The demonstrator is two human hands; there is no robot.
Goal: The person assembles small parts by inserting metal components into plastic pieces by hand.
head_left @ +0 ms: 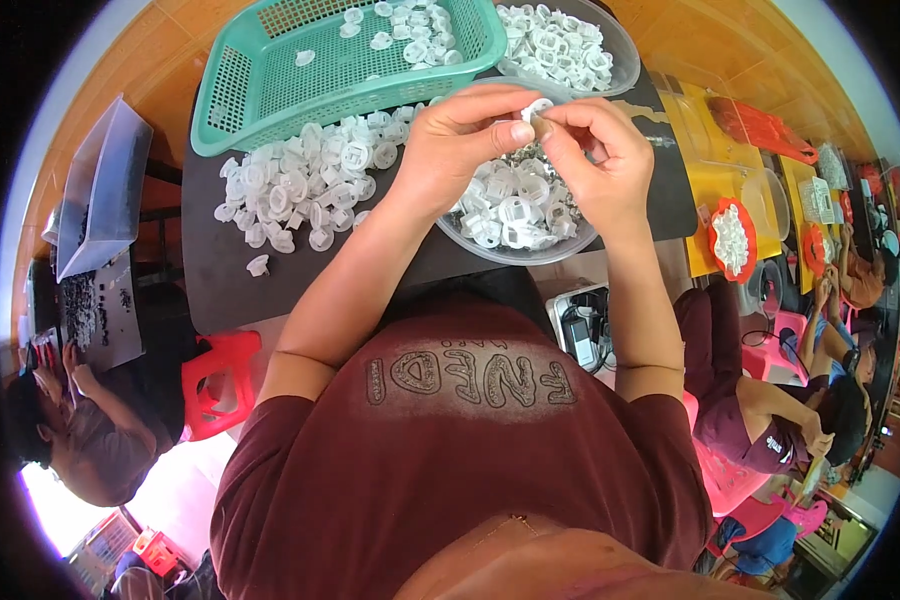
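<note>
Close together over a clear round bowl [523,257], both hands hold one small white plastic part [537,106]. My left hand [448,150] pinches it between thumb and forefinger. My right hand [610,165] grips its other side, thumb and fingertips pressed together. The fingers hide much of the part. Beneath them the bowl holds many white plastic pieces [515,208], with small metallic-looking bits partly showing behind. To the left of my left forearm, a loose heap of similar white parts [300,185] lies on the dark table [225,300].
A green mesh basket [270,118] with some white parts stands behind the heap. A second clear bowl [627,65], full of white pieces, is at the back right. Co-workers sit at tables on both sides. A red stool [220,385] stands on the left.
</note>
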